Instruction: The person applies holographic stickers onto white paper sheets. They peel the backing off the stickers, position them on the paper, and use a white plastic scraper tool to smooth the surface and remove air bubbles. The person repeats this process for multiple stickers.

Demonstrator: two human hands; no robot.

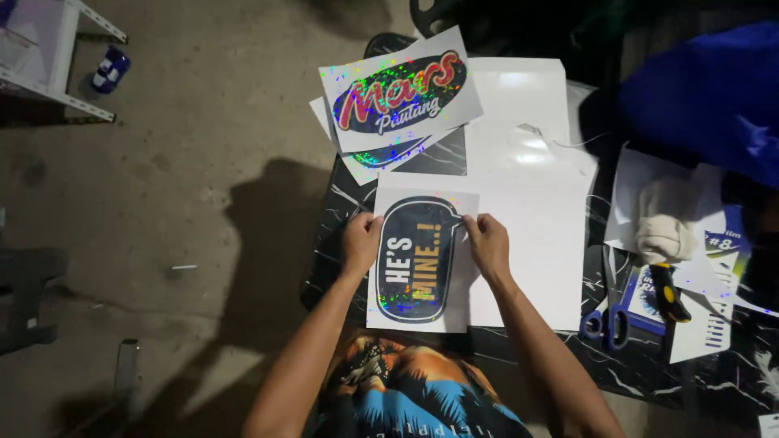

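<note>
A white sheet printed with a dark speech-bubble sticker (415, 259) that glitters with holographic flecks lies on a black marbled table (519, 357). My left hand (360, 241) pinches the sheet's upper left side. On the upper right edge of the sticker rests my right hand (488, 243), fingers closed on the sheet. Under it lies a larger blank white sheet (535, 243).
Further up the table lies a stack of glittery oval stickers (399, 97) on white sheets. To the right are a white cloth (664, 223), a yellow-black utility knife (667, 294), blue-handled scissors (604, 323) and papers. A white shelf frame (57, 57) stands on the concrete floor, top left.
</note>
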